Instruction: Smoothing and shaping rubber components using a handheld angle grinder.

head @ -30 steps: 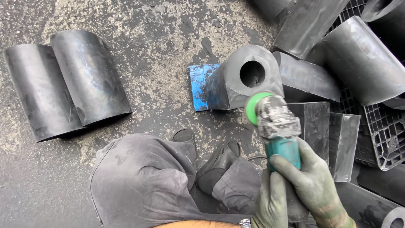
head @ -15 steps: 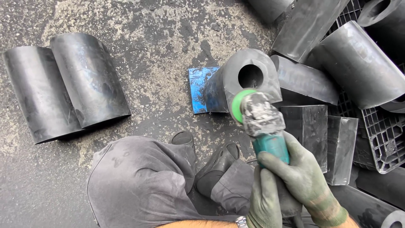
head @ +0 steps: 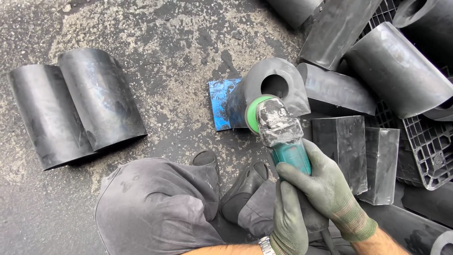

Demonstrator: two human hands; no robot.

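Note:
Both my gloved hands grip a teal angle grinder (head: pixel 283 137) with a green disc guard. My right hand (head: pixel 330 189) wraps the body from the right, and my left hand (head: pixel 289 219) clasps it from below. The grinder's disc sits against the front left edge of a black block with a round hole (head: pixel 276 85), which lies on its side on a blue square plate (head: pixel 221 101). My knees in grey trousers (head: pixel 155 208) and black shoes (head: pixel 245 184) are just below the block.
Two curved black half-shells (head: pixel 75 108) lie side by side on the rough asphalt at left. Several black blocks and curved pieces (head: pixel 396 71) are piled at right, with a black plastic crate (head: pixel 424 146) under them.
The grinder has swung left and down, from the right of the holed block's face to its front left edge. My hands followed it.

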